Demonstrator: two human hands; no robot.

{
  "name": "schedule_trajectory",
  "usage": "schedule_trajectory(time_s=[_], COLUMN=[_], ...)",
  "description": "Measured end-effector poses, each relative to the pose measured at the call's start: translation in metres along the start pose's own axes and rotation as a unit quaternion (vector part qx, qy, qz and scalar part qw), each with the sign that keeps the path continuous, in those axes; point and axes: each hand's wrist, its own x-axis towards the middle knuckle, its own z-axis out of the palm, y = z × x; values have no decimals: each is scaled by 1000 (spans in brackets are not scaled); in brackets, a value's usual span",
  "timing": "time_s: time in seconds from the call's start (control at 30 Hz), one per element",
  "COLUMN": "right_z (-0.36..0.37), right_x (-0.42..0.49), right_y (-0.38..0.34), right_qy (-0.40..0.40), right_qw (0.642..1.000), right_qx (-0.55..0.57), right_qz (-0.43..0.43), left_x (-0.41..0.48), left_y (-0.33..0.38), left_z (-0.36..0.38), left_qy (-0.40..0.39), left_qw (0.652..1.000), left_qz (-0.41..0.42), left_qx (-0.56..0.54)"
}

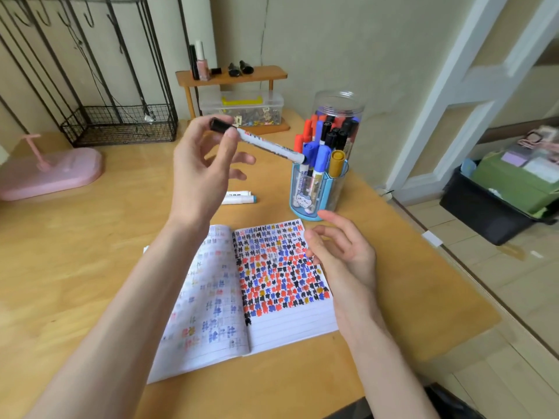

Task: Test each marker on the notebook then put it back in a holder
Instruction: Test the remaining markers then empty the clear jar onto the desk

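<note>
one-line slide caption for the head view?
Left hand holds a black-capped marker, far end at the blue holder; right hand open over the scribble-filled notebook.

Marker (260, 143) in left hand (205, 164): white barrel, black cap at gripped end, red-blue print along side. Holder (314, 192) right at its far tip: see-through light blue, white cartoon sticker; caps inside mostly blue, one mustard. Clear jar (338, 101) beyond that: red, black, blue caps. Notebook (284, 322) below grip: right page packed w/ red, blue, black, mustard hash scribbles, bottom rows plain white ruled; left page same marks but faded. Table (90, 252): pale tan wood.
</note>
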Motion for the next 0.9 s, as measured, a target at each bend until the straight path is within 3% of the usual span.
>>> schedule_trajectory(time_s=[0.27, 0.5, 0.9], right_z=[0, 2, -1], right_x=[8, 9, 8], right_y=[6, 6, 9], right_qy=[1, -5, -18], right_qw=[999, 999, 999], right_qx=[-34, -32, -38], right_qz=[-13, -16, -9], left_x=[32, 51, 42], left_y=[9, 5, -16], left_z=[29, 72, 103], left_qy=[16, -30, -156], left_qw=[992, 976, 951], left_qz=[124, 190, 152], left_qx=[27, 99, 219])
